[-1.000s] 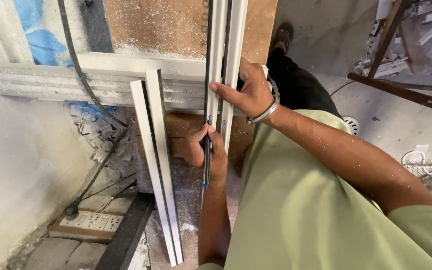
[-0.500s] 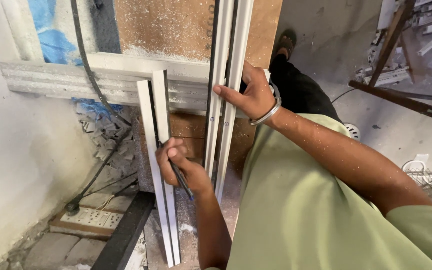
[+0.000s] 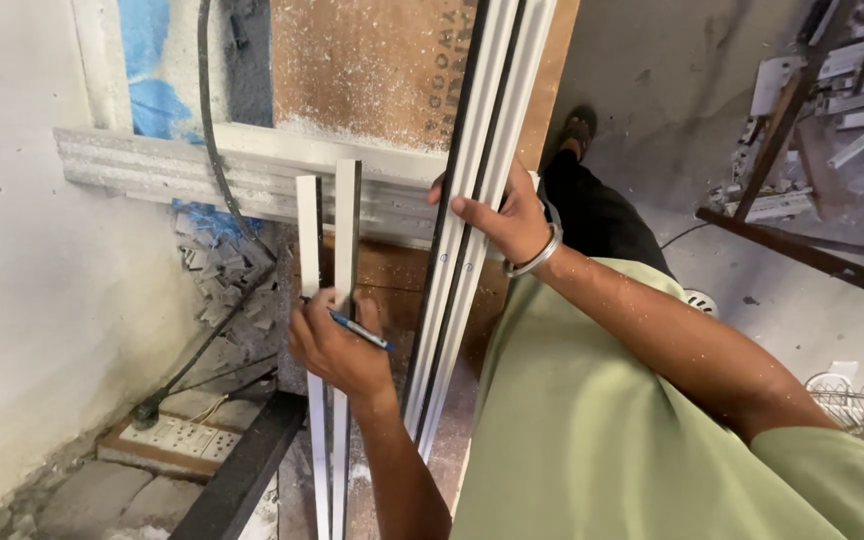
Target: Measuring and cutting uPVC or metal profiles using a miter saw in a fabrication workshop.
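A rough white plastered wall [image 3: 22, 300] fills the left side, with a blue patch [image 3: 157, 90] high up and a dusty plywood board [image 3: 372, 70] leaning beside it. Below lie a white power strip [image 3: 177, 440] on a wooden block, pale offcuts [image 3: 217, 280] (heaped loosely), and a black cable [image 3: 207, 130]. To the right, grey concrete floor [image 3: 672, 120] runs to a dark metal frame [image 3: 802, 250] under even daylight.

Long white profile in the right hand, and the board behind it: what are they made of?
Long white profile: looks like painted aluminium or PVC extrusion; smooth, straight channels with dark grooves, can't tell which. Board: brown plywood or particle board, dusted with white shavings.
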